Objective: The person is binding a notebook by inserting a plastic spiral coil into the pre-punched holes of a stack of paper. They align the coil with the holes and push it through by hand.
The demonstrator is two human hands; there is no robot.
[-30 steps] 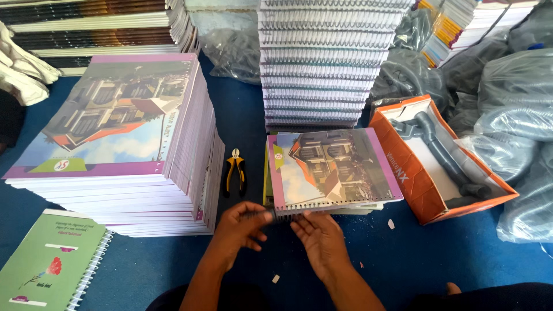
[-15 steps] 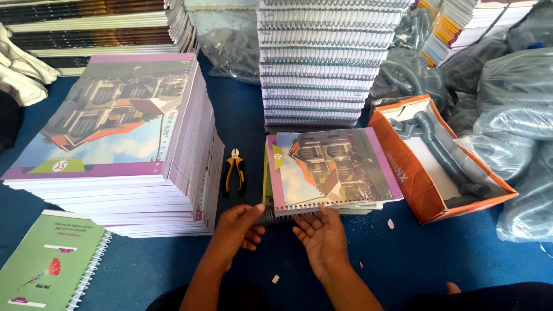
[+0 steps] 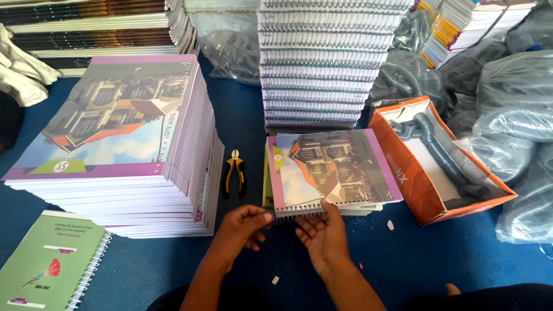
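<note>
Both hands work the near edge of a notebook (image 3: 331, 170) with a building photo on its cover, lying on a short pile on the blue floor (image 3: 438, 259). Left hand (image 3: 245, 224) pinches the left end of the wire binding (image 3: 296, 211), fingers curled narrow around it. Right hand (image 3: 322, 236) has its fingertips on the binding near the middle, fingers half closed; whether it grips, cannot tell. Pliers (image 3: 234, 173) with yellow-black handles lie just left of the notebook, untouched. Tall stack of same-cover notebooks (image 3: 121, 144) further left. Green spiral notebook (image 3: 49, 265) at the near-left corner. Stack of bound notebooks (image 3: 322, 63) behind. Orange box (image 3: 420, 178) with grey tubes to the right. Plastic bags (image 3: 518, 115) at far right.
</note>
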